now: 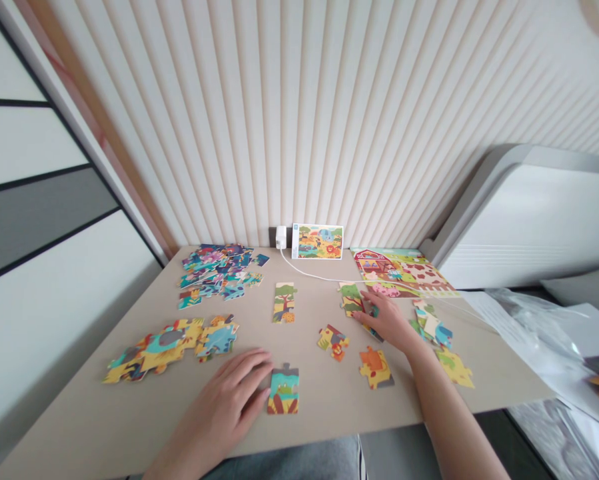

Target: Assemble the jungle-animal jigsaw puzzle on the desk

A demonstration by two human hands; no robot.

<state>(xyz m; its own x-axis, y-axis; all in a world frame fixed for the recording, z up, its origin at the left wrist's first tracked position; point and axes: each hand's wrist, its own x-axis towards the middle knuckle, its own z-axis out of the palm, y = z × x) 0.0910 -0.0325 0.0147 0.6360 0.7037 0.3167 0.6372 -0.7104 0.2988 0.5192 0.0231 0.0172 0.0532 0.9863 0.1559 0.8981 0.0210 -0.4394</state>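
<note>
The right hand [386, 317] reaches to the right of centre, its fingers bent low over a dark-edged jigsaw piece [374, 328]; the gap between thumb and fingers is narrow, but whether they grip the piece cannot be told. A green tree piece [350, 299] lies just beside those fingertips, on the left. The left hand [229, 393] rests palm down at the near edge, fingers loosely extended and holding nothing, its fingertips at the left side of a frog piece [284, 390].

Around the hands lie a lion piece [334, 343], an orange-and-yellow piece [376, 368] and, farther right, an overlapping cluster [432, 323] with a yellow-green piece [456, 367] near it. In the middle, a tall tree strip [284, 303] looks like two pieces joined. The assembly seems at an early stage: that strip is the clearest join, while the yellow heap [154, 350] and the blue-purple heap [222, 270] on the left remain unsorted. A farm picture [404, 273] at far right appears whole.

The pieces look like stiff printed card, matt, with rounded knobs and sockets. A glossy-looking animal card [318, 241] leans on the ribbed cream wall [219, 100], beside a smooth white plug [280, 237] whose thin cable [309, 275] curves over the plain beige tabletop [319, 407].
</note>
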